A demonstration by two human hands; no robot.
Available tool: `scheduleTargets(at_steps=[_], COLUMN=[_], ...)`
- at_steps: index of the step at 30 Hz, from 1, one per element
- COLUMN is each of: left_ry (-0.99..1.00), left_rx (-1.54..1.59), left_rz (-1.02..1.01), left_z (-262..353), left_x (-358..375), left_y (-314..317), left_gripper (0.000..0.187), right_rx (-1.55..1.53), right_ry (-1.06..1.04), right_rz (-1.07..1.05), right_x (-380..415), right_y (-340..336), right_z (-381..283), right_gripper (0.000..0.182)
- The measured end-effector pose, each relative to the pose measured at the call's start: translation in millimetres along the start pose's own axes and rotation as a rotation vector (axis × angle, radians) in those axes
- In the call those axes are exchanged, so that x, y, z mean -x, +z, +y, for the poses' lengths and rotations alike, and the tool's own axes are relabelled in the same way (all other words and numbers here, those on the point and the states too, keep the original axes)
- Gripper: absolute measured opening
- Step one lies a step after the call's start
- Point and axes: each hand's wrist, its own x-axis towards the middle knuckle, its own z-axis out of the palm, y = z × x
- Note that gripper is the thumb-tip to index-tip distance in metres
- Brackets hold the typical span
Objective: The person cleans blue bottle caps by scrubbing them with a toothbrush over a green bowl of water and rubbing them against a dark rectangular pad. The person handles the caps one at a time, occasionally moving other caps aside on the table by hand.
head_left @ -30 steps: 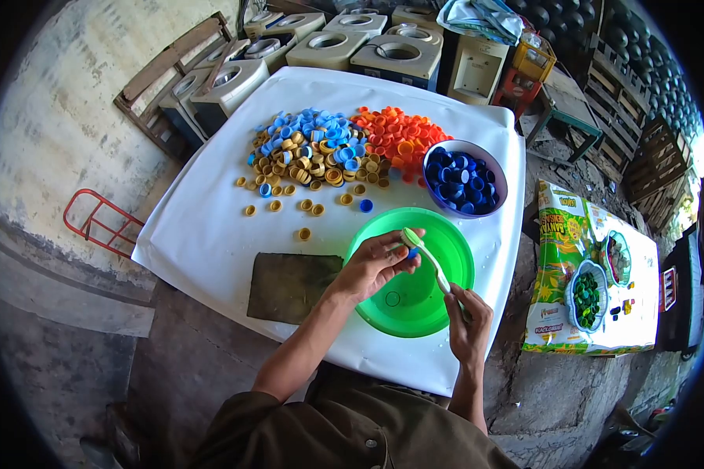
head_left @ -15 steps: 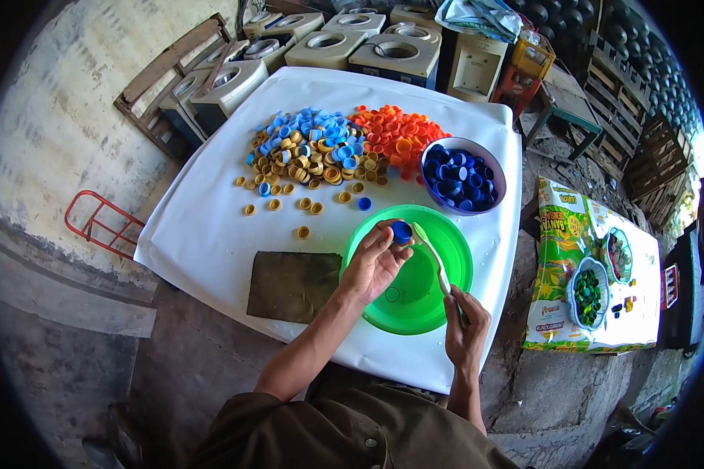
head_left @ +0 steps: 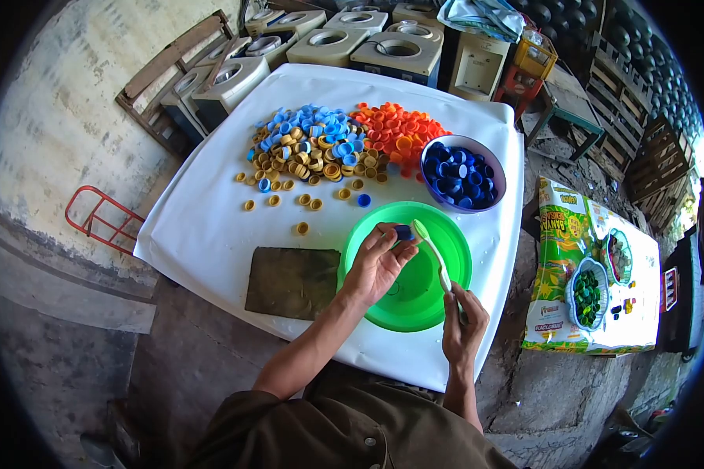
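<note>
Over the green basin point(head_left: 418, 309), my left hand point(head_left: 375, 270) pinches a dark blue bottle cap point(head_left: 404, 233) between thumb and fingers. My right hand point(head_left: 465, 320) is closed around the handle of a white and green toothbrush point(head_left: 436, 254). The brush head is right at the cap's side. To the left of the basin lies a flat dark cloth point(head_left: 292, 283). Behind the basin stands a purple bowl point(head_left: 502, 187) filled with dark blue caps point(head_left: 461, 176). A single blue cap point(head_left: 364, 201) rests on the table near the basin's far rim.
Piles of light blue caps point(head_left: 309, 121), gold caps point(head_left: 297, 160) and orange caps point(head_left: 395, 129) cover the back of the white table point(head_left: 203, 223). At the right, a lower table point(head_left: 551, 313) bears a basket of green caps point(head_left: 588, 295). A red metal frame point(head_left: 102, 223) stands at left.
My left hand has turned the blue cap so its side shows more. The toothbrush head has moved slightly upward along it, and both hands stay over the basin.
</note>
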Motion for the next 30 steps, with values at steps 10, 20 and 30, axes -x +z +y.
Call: scheduleTargets(at_steps=[10,20,30], left_ry=[-0.079,0.095,0.625], left_rx=[-0.367,-1.724,-1.659], left_rz=[-0.05,-0.13,0.274], left_z=[3,-4,68], left_x=[5,24,88], left_y=[0,15,6], left_gripper=[0.028,0.024,0.028], right_rx=[0.083,0.105,0.34], right_ry=[0.062,0.021,-0.056], right_rz=[-0.056,0.177,-0.021], right_x=[-5,-4,-13], right_y=[-10,-28,-35], right_z=[-2,20,29], right_gripper=[0.018,0.02,0.02])
